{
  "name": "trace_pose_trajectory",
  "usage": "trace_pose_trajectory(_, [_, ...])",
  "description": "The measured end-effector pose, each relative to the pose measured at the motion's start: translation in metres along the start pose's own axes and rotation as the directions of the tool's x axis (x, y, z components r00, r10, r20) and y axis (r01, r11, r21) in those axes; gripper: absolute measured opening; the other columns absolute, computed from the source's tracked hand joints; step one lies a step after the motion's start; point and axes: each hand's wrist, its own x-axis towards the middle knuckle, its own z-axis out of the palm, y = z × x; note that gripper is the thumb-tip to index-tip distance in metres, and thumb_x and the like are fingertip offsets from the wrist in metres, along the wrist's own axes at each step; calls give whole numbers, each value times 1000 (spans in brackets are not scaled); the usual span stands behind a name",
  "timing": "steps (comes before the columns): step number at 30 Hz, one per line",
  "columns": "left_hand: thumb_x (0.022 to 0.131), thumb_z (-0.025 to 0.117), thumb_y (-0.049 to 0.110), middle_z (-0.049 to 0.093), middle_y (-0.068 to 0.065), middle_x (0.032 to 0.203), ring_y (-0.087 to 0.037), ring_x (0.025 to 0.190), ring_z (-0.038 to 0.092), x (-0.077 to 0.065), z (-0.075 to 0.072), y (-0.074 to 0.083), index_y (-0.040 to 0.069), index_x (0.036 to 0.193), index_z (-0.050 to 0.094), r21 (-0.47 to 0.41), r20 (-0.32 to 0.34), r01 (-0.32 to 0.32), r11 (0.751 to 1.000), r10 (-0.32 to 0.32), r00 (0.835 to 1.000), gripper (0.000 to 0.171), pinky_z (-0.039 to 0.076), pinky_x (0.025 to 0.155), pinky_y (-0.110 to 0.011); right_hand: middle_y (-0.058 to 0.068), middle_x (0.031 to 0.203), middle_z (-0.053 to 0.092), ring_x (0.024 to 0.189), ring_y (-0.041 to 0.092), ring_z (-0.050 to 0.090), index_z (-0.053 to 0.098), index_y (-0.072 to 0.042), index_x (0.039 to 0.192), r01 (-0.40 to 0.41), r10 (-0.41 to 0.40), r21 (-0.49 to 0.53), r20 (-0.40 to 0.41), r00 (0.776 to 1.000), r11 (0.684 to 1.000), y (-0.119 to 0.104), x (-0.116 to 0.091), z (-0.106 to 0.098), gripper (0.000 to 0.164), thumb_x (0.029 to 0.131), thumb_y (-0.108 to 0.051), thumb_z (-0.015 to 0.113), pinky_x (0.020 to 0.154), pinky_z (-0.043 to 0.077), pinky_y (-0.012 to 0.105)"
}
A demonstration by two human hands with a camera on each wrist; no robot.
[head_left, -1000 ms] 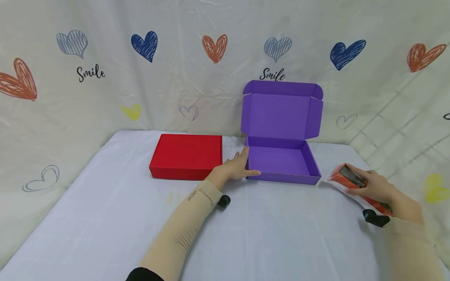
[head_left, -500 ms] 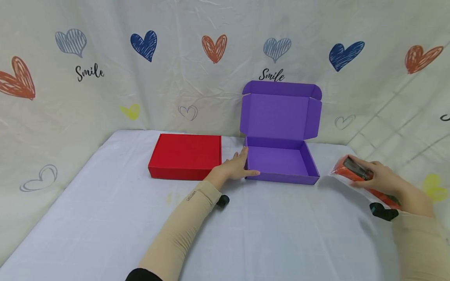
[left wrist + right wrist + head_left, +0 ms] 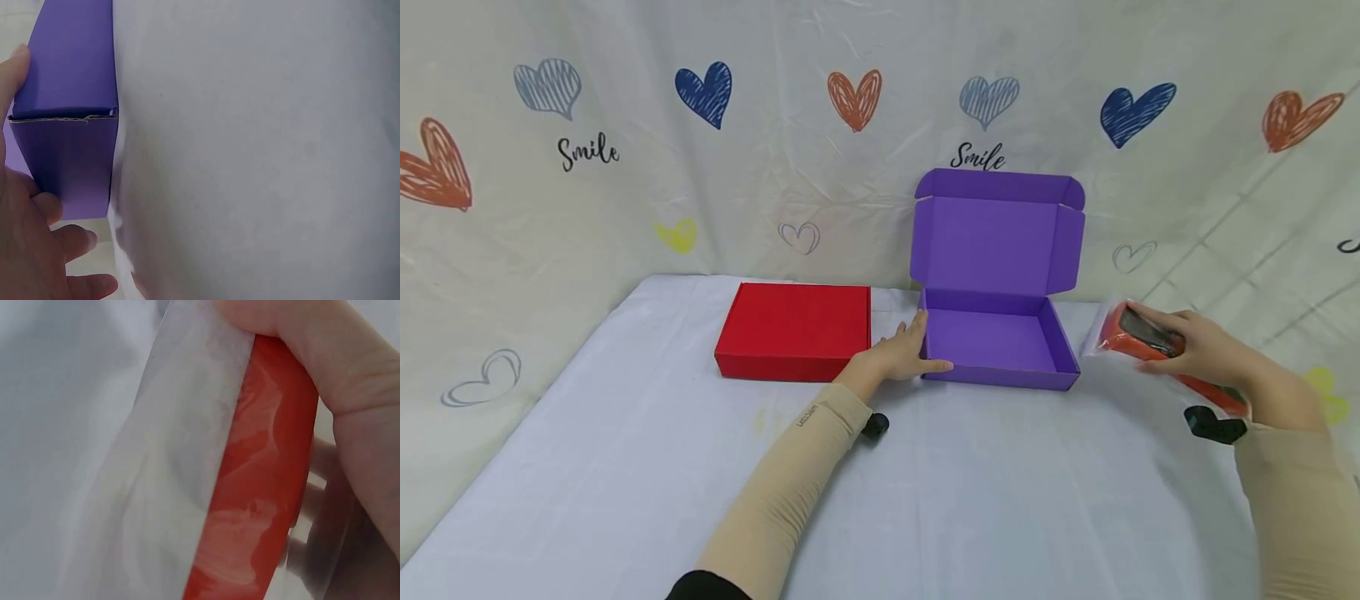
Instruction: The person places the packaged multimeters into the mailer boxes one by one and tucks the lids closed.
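Note:
My right hand (image 3: 1213, 354) grips a red-orange packet (image 3: 1123, 333) in clear plastic, with a dark rectangular patch on its upper face. Its contents cannot be made out. In the right wrist view, the thumb lies along one side of the packet (image 3: 262, 462) and the other fingers are behind it. The packet is held above the table, just right of a purple cardboard box (image 3: 1000, 337) whose lid stands raised. My left hand (image 3: 891, 358) rests at that box's front left corner, thumb at the front wall and the other fingers extended along the left side (image 3: 69, 162).
A closed red box (image 3: 801, 329) lies left of the purple one, close to my left wrist. Both are on a table with a white cloth (image 3: 1000, 483). Behind hangs a pale sheet (image 3: 760, 167) printed with hearts, and the raised purple lid (image 3: 992, 242) stands before it.
My right hand has lifted the packet and carried it farther back, its front end now beside the purple box's right wall. My left hand has stayed at the box corner.

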Motion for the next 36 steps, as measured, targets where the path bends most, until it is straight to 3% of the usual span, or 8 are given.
trace_pose_trajectory(11, [94, 64, 61, -8, -2, 172, -33, 157, 1, 2, 5, -3, 11, 164, -8, -6, -7, -1, 1000, 1, 1000, 112, 10, 120, -64, 37, 130, 47, 110, 47, 47, 20, -13, 163, 8, -8, 5, 76, 997, 1000, -24, 21, -5, 101, 87, -27, 85, 81, 45, 57])
trace_pose_trajectory(20, [95, 63, 62, -9, -1, 172, -33, 157, 1, 1, 0, -3, 13, 164, -10, -11, 1, -2, 1000, 2, 1000, 112, 12, 120, -63, 39, 135, 42, 110, 46, 46, 25, -12, 162, 51, -53, 29, 90, 995, 998, -43, 48, 0, 99, 86, -28, 85, 82, 44, 54])
trace_pose_trajectory(29, [95, 63, 62, -7, -3, 172, -35, 156, 3, 1, 1, -2, 10, 164, -8, 4, -10, -4, 1000, 4, 1000, 112, 14, 120, -64, 39, 140, 40, 113, 50, 48, 26, -14, 163, 108, -107, -8, 94, 990, 994, -69, 72, 2, 98, 86, -29, 85, 88, 46, 64])
trace_pose_trajectory(36, [95, 62, 62, -7, -2, 172, -34, 156, 4, 4, 3, -3, 12, 164, -9, 24, -14, -2, 1000, 2, 1000, 112, 14, 120, -64, 32, 138, 45, 111, 45, 48, 32, -18, 162, 155, -151, -55, 76, 986, 986, -92, 92, 6, 95, 85, -27, 86, 83, 48, 55])
